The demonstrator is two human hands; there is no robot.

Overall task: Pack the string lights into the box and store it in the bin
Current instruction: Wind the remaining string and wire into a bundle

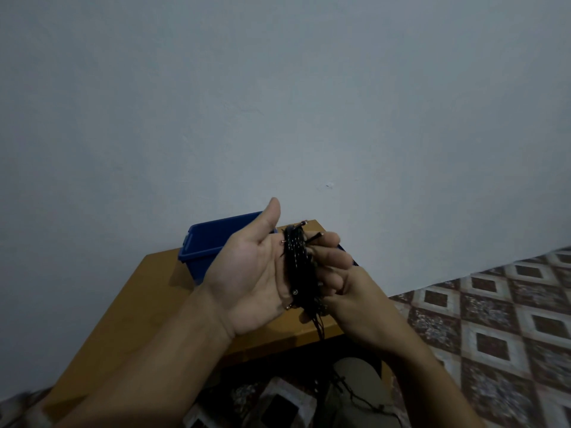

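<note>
Fingers (327,251) of the left hand (253,273), spread flat, carry the string lights (298,264) wound crosswise; right hand (355,301) pinches the coil's lower-right edge.

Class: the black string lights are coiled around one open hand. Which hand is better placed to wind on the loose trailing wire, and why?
The right hand. It sits at the black string-light coil, where the loose wire hangs. The left hand is palm-up, serving as the spool.
</note>
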